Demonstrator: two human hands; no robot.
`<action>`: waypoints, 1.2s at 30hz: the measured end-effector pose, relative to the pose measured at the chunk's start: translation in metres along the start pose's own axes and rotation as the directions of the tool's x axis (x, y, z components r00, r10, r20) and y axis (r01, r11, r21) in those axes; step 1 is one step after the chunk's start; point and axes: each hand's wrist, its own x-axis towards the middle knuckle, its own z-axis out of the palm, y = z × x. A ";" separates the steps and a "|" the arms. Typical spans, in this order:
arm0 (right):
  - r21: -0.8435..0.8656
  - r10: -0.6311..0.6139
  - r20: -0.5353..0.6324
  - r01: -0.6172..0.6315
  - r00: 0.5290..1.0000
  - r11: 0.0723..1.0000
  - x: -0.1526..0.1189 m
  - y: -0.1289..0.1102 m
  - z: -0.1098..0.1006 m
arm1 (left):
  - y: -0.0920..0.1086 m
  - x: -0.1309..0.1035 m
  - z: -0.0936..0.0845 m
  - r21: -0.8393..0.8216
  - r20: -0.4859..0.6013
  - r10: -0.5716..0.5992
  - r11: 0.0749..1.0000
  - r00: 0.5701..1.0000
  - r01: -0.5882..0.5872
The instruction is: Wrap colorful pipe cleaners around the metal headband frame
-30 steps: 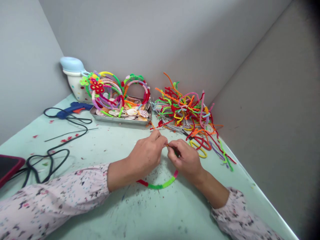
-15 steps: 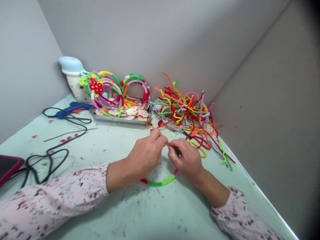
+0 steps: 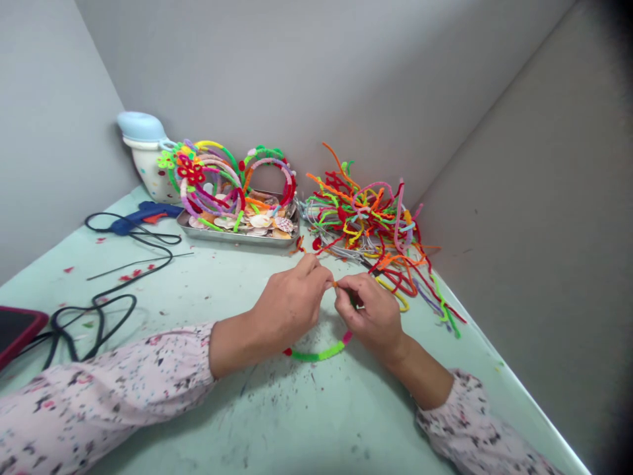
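Over a green table (image 3: pixel 306 422), left hand (image 3: pixel 291 297) and right hand (image 3: pixel 372 310) tightly pinch a hoop (image 3: pixel 319 355), front coloured, far side apparently unfinished.

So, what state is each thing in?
Left hand: pinching orange tip
Right hand: pinching there too
Colored band: curved, partly hidden
Metal tray: holding shells
Rings: upright in tray
Fuzzy stems: tangled heap
Black cable: loosely looped
Blue tool: lying down
White container: lid on
Red-edged device: screen dark
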 end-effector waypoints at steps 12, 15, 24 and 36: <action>0.090 0.112 -0.014 -0.110 0.994 0.990 -0.003 0.003 0.000 | 0.000 0.013 -0.020 -0.387 0.059 -0.030 0.921 0.998 0.050; 0.202 0.257 -0.002 -0.251 0.966 0.947 -0.006 0.007 0.000 | -0.012 0.020 -0.022 -0.618 0.076 -0.175 0.764 0.982 0.184; 0.606 0.580 0.147 -0.537 0.801 0.587 -0.006 0.015 0.007 | -0.050 0.025 0.001 -0.334 -0.135 -0.033 0.943 0.990 -0.014; 0.845 0.740 0.281 -0.523 0.611 0.112 0.000 0.039 0.009 | -0.038 0.022 -0.005 -0.640 0.074 -0.091 0.759 0.993 0.118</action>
